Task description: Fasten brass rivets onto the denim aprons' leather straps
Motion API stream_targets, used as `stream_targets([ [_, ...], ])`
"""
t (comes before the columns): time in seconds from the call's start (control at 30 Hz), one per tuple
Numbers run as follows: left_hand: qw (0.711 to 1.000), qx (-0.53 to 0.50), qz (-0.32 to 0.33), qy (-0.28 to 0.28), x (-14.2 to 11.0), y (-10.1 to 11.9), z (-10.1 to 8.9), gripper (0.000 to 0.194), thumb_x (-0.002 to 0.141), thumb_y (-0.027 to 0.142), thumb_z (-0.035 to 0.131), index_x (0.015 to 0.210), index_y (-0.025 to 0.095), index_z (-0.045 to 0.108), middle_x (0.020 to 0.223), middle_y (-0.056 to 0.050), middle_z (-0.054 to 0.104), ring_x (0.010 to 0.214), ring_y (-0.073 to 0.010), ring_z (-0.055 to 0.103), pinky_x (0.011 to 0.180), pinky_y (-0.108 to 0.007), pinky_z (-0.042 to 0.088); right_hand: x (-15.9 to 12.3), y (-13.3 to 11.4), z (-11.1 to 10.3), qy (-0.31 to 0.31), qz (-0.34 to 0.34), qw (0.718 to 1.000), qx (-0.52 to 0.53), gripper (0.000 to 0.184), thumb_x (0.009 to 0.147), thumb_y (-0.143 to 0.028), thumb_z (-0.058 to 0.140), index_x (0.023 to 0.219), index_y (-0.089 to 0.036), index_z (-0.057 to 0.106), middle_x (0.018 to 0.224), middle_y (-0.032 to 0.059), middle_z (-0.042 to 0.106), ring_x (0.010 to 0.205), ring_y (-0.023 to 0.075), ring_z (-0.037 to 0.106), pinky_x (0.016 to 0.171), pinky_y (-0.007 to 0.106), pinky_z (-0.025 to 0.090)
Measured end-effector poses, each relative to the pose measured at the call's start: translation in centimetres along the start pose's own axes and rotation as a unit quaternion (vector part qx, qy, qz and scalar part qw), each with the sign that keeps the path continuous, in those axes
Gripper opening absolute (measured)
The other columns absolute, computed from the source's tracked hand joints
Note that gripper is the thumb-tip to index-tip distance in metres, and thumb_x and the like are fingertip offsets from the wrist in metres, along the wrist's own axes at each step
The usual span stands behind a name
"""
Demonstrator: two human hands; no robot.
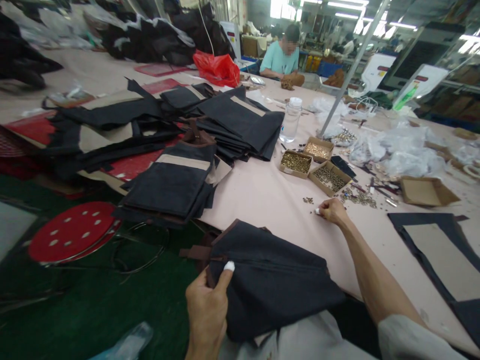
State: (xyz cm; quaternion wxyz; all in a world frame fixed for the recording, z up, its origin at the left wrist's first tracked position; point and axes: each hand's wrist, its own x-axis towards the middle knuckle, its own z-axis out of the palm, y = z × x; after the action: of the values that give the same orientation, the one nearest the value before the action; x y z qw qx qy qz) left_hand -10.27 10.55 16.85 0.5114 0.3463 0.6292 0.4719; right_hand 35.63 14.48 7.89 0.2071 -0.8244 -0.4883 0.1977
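My left hand (208,305) grips the edge of a dark fabric bag piece (277,275) with brown trim, its white-wrapped thumb pressed on top. The piece lies over my lap and against the table's edge. A brown strap (195,252) sticks out at its left end. Over on the table, my right hand (333,211) has its fingers pinched together, one tip wrapped in white; whatever is between them is too small to make out. Just left of those fingertips lies a little heap of small metal fittings (308,200).
Cardboard trays of metal fittings (295,164) stand beyond my right hand, near a clear bottle (291,120) and a metal pole (352,70). Stacked dark fabric pieces (168,185) lie left, above a red stool (75,230). Another person (281,57) sits across the table.
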Motion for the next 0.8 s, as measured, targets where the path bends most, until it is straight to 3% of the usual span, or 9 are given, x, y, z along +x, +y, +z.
stream_targets([
  [0.27, 0.999, -0.037, -0.005, -0.022, -0.1, -0.1, -0.4, 0.041, 0.068, 0.033, 0.087, 0.101, 0.012, 0.075, 0.088, -0.004, 0.074, 0.077, -0.0181, 0.065, 0.071, -0.025, 0.051, -2.4, 0.4, 0.9, 0.042, -0.08, 0.996, -0.015, 0.029, 0.079, -0.037, 0.061, 0.087, -0.017, 0.081, 0.088, 0.0107, 0.08, 0.08, 0.0257, 0.071, 0.075, 0.032, 0.05],
  [0.43, 0.998, -0.049, 0.003, -0.038, -2.0, 0.8, -1.0, 0.026, 0.078, 0.032, 0.081, 0.094, 0.013, 0.073, 0.084, -0.001, 0.068, 0.075, -0.0145, 0.058, 0.07, -0.023, 0.044, -3.8, 2.9, 0.7, 0.055, -0.099, 0.993, -0.017, 0.027, 0.077, -0.036, 0.062, 0.084, -0.018, 0.082, 0.084, 0.016, 0.078, 0.072, 0.0279, 0.07, 0.068, 0.039, 0.048],
  [0.53, 0.997, -0.049, 0.018, -0.054, -3.1, 1.0, -1.5, 0.022, 0.087, 0.034, 0.074, 0.084, 0.013, 0.069, 0.074, 0.001, 0.055, 0.07, -0.0113, 0.046, 0.065, -0.023, 0.037, -3.5, 6.0, 1.8, 0.1, -0.135, 0.983, -0.077, 0.018, 0.074, -0.036, 0.069, 0.081, -0.023, 0.08, 0.084, 0.0202, 0.075, 0.066, 0.0278, 0.063, 0.06, 0.043, 0.041],
  [0.6, 0.997, -0.047, 0.039, -0.04, -3.5, 1.0, -1.9, 0.024, 0.089, 0.035, 0.072, 0.079, 0.014, 0.065, 0.072, 0.002, 0.047, 0.069, -0.0108, 0.04, 0.064, -0.024, 0.033, -3.3, 6.5, 2.5, 0.112, -0.141, 0.98, -0.085, 0.01, 0.069, -0.032, 0.071, 0.076, -0.026, 0.074, 0.083, 0.0192, 0.073, 0.063, 0.0276, 0.06, 0.056, 0.042, 0.038],
  [0.7, 0.997, -0.047, 0.061, -0.023, -4.1, 1.0, -2.3, 0.027, 0.09, 0.035, 0.072, 0.076, 0.014, 0.062, 0.071, 0.002, 0.041, 0.07, -0.0109, 0.034, 0.064, -0.025, 0.03, -5.0, 2.5, 1.7, 0.116, -0.132, 0.981, -0.084, 0.004, 0.068, -0.03, 0.07, 0.072, -0.031, 0.068, 0.069, 0.0133, 0.066, 0.054, 0.0268, 0.054, 0.053, 0.043, 0.037],
  [0.73, 0.996, -0.05, 0.063, -0.023, -4.4, 1.0, -2.4, 0.027, 0.091, 0.036, 0.072, 0.077, 0.014, 0.062, 0.072, 0.002, 0.041, 0.07, -0.0111, 0.034, 0.064, -0.025, 0.03, -6.4, -0.2, 1.1, 0.128, -0.15, 0.978, -0.069, 0.005, 0.073, -0.03, 0.07, 0.078, -0.032, 0.069, 0.067, 0.0115, 0.065, 0.054, 0.0274, 0.055, 0.055, 0.044, 0.038],
  [0.8, 0.996, -0.056, 0.06, -0.032, -4.8, 0.9, -2.3, 0.027, 0.091, 0.037, 0.071, 0.079, 0.014, 0.064, 0.072, 0.002, 0.041, 0.071, -0.0113, 0.033, 0.065, -0.026, 0.03, -10.0, -6.8, -0.1, 0.155, -0.223, 0.962, -0.017, 0.016, 0.082, -0.031, 0.068, 0.097, -0.034, 0.07, 0.085, 0.0125, 0.072, 0.065, 0.0278, 0.063, 0.062, 0.045, 0.043],
])
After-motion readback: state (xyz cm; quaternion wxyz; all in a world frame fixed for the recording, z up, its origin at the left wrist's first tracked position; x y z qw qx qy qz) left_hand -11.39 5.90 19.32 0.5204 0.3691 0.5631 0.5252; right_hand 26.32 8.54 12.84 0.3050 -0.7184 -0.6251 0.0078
